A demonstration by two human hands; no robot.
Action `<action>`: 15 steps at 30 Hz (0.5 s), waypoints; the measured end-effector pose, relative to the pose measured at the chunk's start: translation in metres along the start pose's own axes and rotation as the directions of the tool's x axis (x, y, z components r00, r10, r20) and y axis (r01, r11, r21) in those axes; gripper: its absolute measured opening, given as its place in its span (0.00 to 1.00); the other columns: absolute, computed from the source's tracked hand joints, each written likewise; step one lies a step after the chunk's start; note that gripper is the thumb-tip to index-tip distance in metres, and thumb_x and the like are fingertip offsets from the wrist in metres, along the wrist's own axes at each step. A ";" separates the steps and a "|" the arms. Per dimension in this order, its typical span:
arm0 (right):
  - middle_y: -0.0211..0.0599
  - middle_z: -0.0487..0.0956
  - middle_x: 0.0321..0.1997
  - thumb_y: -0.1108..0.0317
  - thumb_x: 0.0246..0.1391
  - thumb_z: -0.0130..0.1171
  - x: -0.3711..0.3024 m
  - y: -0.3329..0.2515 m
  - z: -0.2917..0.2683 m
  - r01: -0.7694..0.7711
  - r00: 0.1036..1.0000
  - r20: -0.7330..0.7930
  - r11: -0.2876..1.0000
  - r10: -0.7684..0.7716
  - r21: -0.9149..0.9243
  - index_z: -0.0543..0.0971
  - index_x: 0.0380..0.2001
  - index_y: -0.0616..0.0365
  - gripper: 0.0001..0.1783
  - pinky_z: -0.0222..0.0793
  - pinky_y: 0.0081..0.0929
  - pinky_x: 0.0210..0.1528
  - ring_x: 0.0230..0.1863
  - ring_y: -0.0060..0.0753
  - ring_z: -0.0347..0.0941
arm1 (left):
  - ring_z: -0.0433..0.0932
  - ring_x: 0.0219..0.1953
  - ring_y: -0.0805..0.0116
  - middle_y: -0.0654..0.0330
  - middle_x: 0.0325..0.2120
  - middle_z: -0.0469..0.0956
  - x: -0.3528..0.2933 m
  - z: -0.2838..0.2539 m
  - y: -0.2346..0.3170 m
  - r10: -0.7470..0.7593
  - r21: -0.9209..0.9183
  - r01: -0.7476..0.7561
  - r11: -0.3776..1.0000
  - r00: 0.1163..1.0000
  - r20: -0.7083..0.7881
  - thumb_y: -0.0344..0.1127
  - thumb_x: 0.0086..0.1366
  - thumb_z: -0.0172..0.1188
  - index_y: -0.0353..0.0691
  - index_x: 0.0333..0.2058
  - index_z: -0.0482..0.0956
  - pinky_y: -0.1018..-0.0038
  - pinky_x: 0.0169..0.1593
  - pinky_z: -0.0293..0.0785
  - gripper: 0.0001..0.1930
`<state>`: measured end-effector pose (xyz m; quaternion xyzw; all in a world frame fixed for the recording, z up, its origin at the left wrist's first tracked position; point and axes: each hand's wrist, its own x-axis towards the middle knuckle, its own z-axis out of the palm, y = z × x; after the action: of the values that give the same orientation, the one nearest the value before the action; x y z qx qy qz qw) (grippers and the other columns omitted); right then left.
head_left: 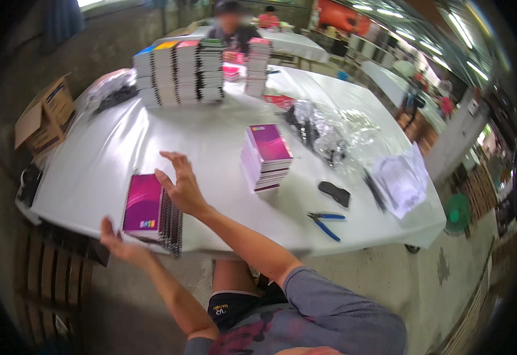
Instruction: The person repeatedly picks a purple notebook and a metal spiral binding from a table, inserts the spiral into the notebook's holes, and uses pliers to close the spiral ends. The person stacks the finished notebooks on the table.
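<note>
A stack of purple-covered spiral notebooks (142,204) lies near the table's front edge at the left, black coils showing along its side. My right hand (182,186) is over the stack's far right corner, fingers stretched and thumb apart. Beside the near left corner is my left hand (123,245), palm turned toward the stack and fingers spread. Neither hand is gripping anything; whether they touch the notebooks I cannot tell. Right of the middle stands a taller pile of purple-covered books (268,157), its visible edges showing white pages.
Blue-handled pliers (326,223), a dark flat object (334,193) and crumpled white sheeting (399,180) lie at right. Behind them is clear plastic with black coils (323,133). Tall notebook stacks (178,74) line the far side, near another person (235,29). A cardboard box (46,115) stands left.
</note>
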<state>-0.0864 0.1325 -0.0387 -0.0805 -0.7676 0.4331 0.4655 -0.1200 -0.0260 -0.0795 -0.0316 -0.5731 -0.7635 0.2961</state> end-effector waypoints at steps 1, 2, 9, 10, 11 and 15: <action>0.44 0.68 0.52 0.63 0.51 0.59 0.005 0.001 -0.023 0.130 0.988 -0.055 0.974 -0.142 -0.187 0.68 0.52 0.57 0.26 0.56 0.38 0.57 0.56 0.46 0.62 | 0.67 0.55 0.63 0.54 0.51 0.70 0.001 -0.009 0.007 0.028 -0.027 -0.030 0.999 0.997 -0.065 0.52 0.71 0.28 0.33 0.52 0.68 0.64 0.58 0.56 0.29; 0.43 0.68 0.51 0.65 0.43 0.64 0.013 0.006 -0.054 0.176 0.970 -0.076 0.880 -0.232 -0.441 0.67 0.52 0.56 0.31 0.57 0.41 0.55 0.56 0.47 0.62 | 0.66 0.55 0.63 0.54 0.52 0.70 0.007 -0.023 0.012 0.056 0.010 -0.055 0.998 0.991 -0.125 0.52 0.71 0.30 0.34 0.52 0.68 0.64 0.56 0.57 0.28; 0.52 0.72 0.51 0.33 0.35 0.63 0.035 0.060 -0.262 -0.564 0.772 -0.140 0.568 0.620 -0.599 0.69 0.54 0.57 0.48 0.69 0.41 0.47 0.49 0.44 0.72 | 0.66 0.54 0.59 0.52 0.48 0.66 -0.014 -0.041 0.098 0.506 -0.055 -0.551 0.832 0.796 -0.332 0.41 0.69 0.36 0.35 0.47 0.66 0.61 0.54 0.64 0.18; 0.51 0.75 0.47 0.35 0.35 0.64 0.030 0.068 -0.270 -0.611 0.719 -0.090 0.565 0.689 -0.555 0.71 0.51 0.58 0.46 0.71 0.37 0.43 0.45 0.41 0.74 | 0.66 0.53 0.57 0.51 0.48 0.66 -0.022 -0.033 0.101 0.533 -0.084 -0.580 0.810 0.789 -0.306 0.40 0.69 0.37 0.33 0.46 0.66 0.61 0.54 0.66 0.17; 0.50 0.77 0.43 0.36 0.34 0.65 0.032 0.063 -0.265 -0.654 0.662 -0.021 0.565 0.749 -0.503 0.74 0.48 0.59 0.43 0.72 0.34 0.39 0.41 0.38 0.76 | 0.66 0.53 0.56 0.49 0.47 0.67 -0.027 -0.026 0.104 0.572 -0.104 -0.617 0.780 0.770 -0.282 0.38 0.69 0.38 0.32 0.45 0.66 0.61 0.53 0.68 0.16; 0.38 0.79 0.30 0.43 0.37 0.68 0.047 0.055 -0.272 -0.628 0.632 0.136 0.607 0.763 -0.488 0.78 0.40 0.61 0.34 0.71 0.23 0.27 0.29 0.27 0.77 | 0.64 0.55 0.56 0.51 0.48 0.64 -0.046 -0.014 0.109 0.665 -0.111 -0.671 0.733 0.742 -0.087 0.37 0.67 0.37 0.34 0.47 0.64 0.61 0.55 0.65 0.16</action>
<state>0.0854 0.3511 0.0024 -0.3953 -0.8095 0.4238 0.0940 -0.0245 -0.0379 -0.0089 -0.2391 -0.4645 -0.6437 0.5592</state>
